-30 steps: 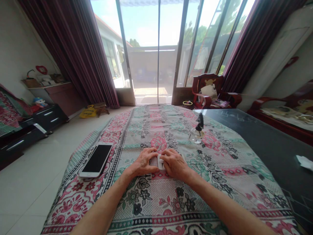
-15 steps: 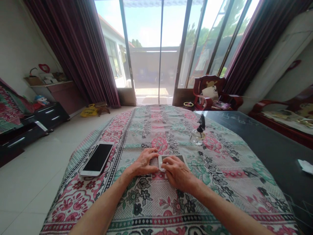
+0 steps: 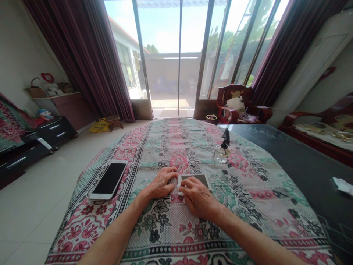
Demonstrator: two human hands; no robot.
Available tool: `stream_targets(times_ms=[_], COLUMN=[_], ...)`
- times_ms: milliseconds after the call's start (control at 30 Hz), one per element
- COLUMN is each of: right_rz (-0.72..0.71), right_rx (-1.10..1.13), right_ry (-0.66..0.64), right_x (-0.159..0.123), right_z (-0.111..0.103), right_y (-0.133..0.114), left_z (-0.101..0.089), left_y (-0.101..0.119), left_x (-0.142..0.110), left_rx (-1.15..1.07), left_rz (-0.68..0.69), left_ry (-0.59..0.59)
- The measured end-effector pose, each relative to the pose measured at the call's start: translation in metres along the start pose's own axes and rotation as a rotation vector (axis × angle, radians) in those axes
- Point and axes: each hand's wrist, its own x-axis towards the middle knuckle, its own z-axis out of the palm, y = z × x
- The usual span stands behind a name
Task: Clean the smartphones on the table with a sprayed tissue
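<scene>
A small white phone (image 3: 201, 179) with a dark screen lies flat on the flowered tablecloth (image 3: 176, 243). My right hand (image 3: 197, 195) rests over its near left part, fingers bent around a small white wad of tissue (image 3: 180, 189) that shows past the fingertips. Most of the wad is hidden under the fingers. At the phone's left edge is my left hand (image 3: 162, 181), thumb and fingers apart, its fingertips close to or touching the edge. It holds nothing that I can see.
A larger white phone (image 3: 109, 180) lies to the left. Behind the hands, to the right, stands a clear spray bottle (image 3: 221, 152) with a black nozzle. A dark table (image 3: 300, 165) adjoins on the right, bearing a white crumpled tissue (image 3: 342, 186). Glass doors are beyond.
My right hand has slid slightly toward me and left with the wad, baring more of the phone's screen. My left thumb has drawn back a little from the phone's near left corner.
</scene>
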Motion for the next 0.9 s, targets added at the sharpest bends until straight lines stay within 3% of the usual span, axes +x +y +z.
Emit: stream_targets(times_ms=[133, 333, 667, 900], right_rz=[0.005, 0.053, -0.005, 0.012], right_rx=[0.017, -0.026, 0.014, -0.015], right_ry=[0.000, 0.045, 0.022, 0.049], right_x=[-0.001, 0.022, -0.003, 0.013], right_z=[-0.001, 0.001, -0.002, 0.002], right_y=[0.004, 0.027, 0.005, 0.023], left_z=[0.000, 0.000, 0.000, 0.001], left_y=[0.000, 0.000, 0.001, -0.001], left_x=[0.000, 0.000, 0.000, 0.000], left_rx=[0.000, 0.010, -0.001, -0.008], left_rz=[0.002, 0.005, -0.004, -0.007], left_ry=[0.002, -0.012, -0.001, -0.008])
